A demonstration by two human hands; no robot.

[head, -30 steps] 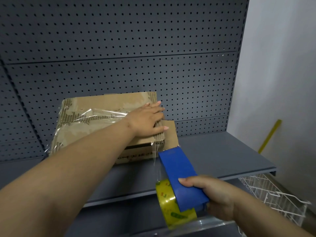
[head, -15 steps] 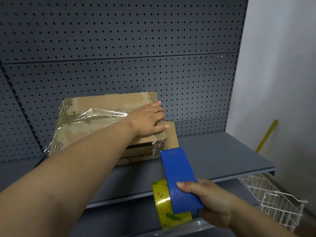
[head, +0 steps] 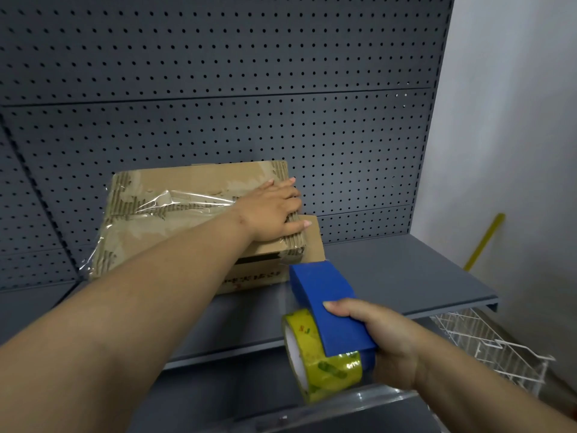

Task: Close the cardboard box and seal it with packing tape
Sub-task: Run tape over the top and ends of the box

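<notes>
Left hand (head: 271, 210) flat, fingers spread on cardboard box (head: 193, 195) lid — right hand (head: 382, 339) gripping blue tape dispenser (head: 327, 307), yellow-printed roll (head: 315, 354) attached, over shelf (head: 406, 276).

We see a grey metal shelf (head: 390, 276). On it: one cardboard box (head: 187, 195), directly under the left hand (head: 271, 210), just beyond the right hand (head: 384, 342).

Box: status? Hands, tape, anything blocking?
Left hand flat on box lid. Right hand grips dispenser, nose at box's right end. Clear tape across the lid. Shelf unobstructed.
</notes>
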